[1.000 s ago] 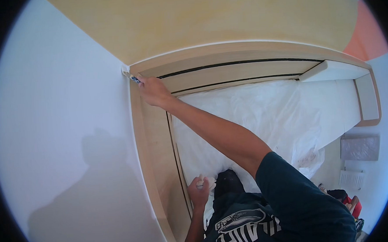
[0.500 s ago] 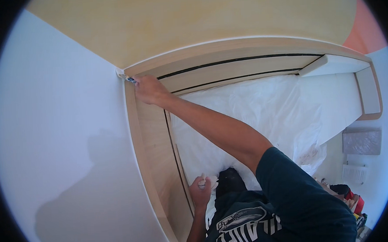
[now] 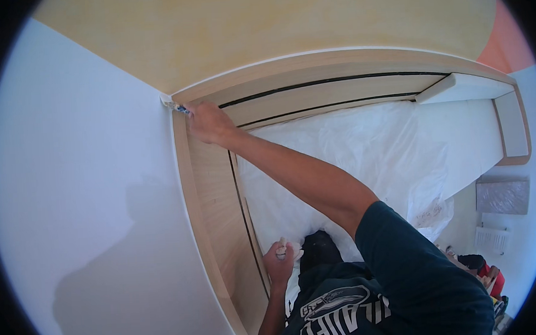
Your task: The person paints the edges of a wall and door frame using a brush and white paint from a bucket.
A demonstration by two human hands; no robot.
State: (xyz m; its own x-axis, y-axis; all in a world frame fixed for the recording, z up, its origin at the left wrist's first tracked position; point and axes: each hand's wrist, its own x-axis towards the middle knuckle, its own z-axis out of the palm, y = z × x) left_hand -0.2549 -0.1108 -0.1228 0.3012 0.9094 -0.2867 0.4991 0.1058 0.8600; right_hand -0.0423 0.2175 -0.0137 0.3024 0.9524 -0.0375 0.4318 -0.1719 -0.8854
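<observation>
My right hand (image 3: 210,123) reaches far forward into the corner. It is closed round the patterned, blue-and-white handle of a small tool (image 3: 181,108). The tool's pale front end touches the white wall (image 3: 98,164) where it meets the wooden frame (image 3: 184,163) and the yellow wall (image 3: 272,21); its exact kind is too small to make out. Low in the view, near my body, my left hand (image 3: 277,266) is closed on a crumpled white cloth (image 3: 296,250), beside the frame's inner side.
A bed covered in white plastic sheeting (image 3: 333,146) lies under my right arm, and my leg (image 3: 319,250) rests on it. A white shelf (image 3: 467,88) stands at the far right end. Piled items (image 3: 492,280) and a wrapped panel (image 3: 503,196) are at the right.
The view has shifted very slightly. My right hand keeps the tool in the corner, and my left hand still holds the cloth in about the same place.
</observation>
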